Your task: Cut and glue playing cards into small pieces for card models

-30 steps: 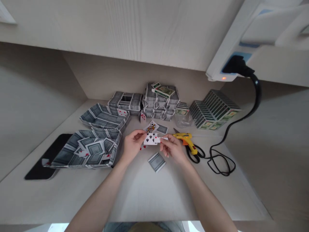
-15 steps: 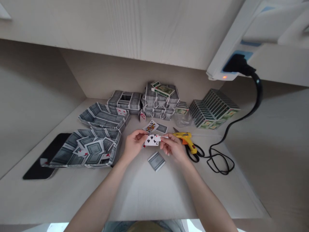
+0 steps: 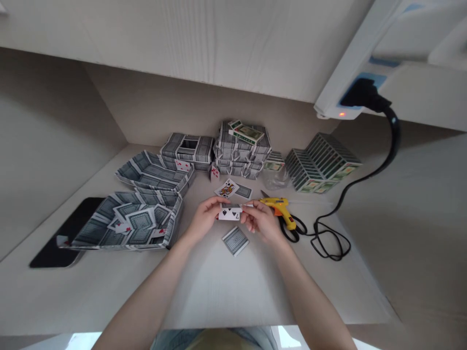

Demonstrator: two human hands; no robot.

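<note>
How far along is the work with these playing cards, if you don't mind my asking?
Already done, it seems: two open grey-patterned card trays and a stack of grey-patterned card blocks stand assembled. In hand: a white spade playing card, held between the left hand and right hand, near a yellow glue gun. Left: a loose face card and a grey-backed card lie flat nearby.

A yellow glue gun (image 3: 279, 208) obstructs the right hand (image 3: 260, 221), a face-down card (image 3: 235, 240) just below it.
</note>
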